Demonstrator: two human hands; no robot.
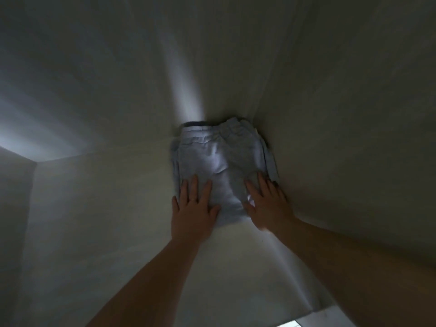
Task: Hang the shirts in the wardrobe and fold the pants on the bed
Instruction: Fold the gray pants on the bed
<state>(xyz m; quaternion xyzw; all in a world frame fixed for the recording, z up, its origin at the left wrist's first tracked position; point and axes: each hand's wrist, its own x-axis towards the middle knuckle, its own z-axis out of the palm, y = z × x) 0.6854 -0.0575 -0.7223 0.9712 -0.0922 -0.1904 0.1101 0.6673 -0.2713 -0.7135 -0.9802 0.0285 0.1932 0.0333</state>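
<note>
The whole scene is dim and soft, so the seams and weave of the folded pants (221,161) are hard to read. Their near edge is hidden under the left hand (193,208) and the right hand (269,206). A darker layer (193,124) shows only as a thin strip beyond the waistband, and what it is cannot be told. Both forearms (146,279) run off the bottom edge, as does a bright patch (289,324).

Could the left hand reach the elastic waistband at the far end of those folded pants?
Probably yes. The left hand lies flat on the near edge of the folded pants, and only bare cloth lies between it and the waistband; nothing blocks the way.
</note>
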